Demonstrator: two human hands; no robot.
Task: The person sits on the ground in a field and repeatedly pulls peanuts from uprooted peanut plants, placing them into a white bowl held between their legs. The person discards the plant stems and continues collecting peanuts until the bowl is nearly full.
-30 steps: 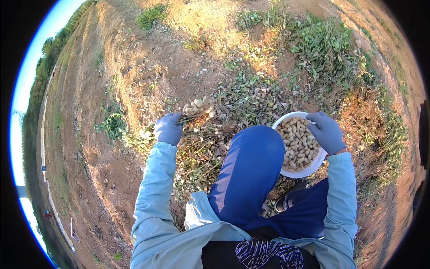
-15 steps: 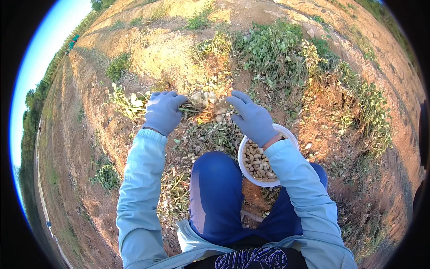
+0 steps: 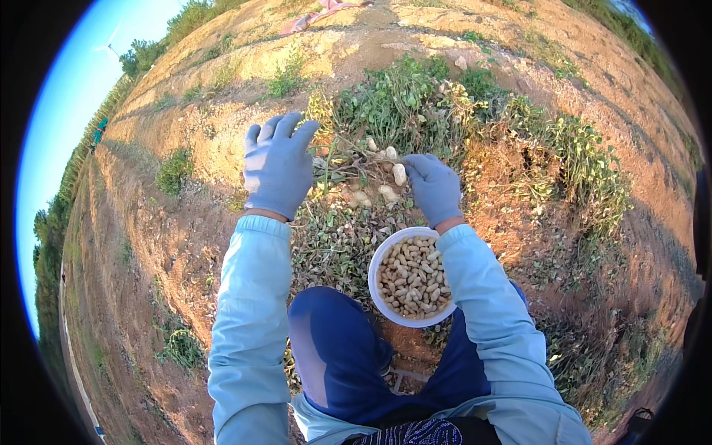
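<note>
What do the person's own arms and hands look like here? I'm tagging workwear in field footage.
Both forearms are covered by long, light blue fabric sleeves that end in snug cuffs at the wrists. The left hand and the right hand each wear a thin, close-fitting, blue-grey glove with no visible markings.

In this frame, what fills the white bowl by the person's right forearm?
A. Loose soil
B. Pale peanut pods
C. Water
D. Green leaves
B: the white bowl is heaped with pale peanut pods, the same kind as the pod that the gloved right hand pinches on the uprooted plant, while the left hand spreads open at the plant's stems.
</note>
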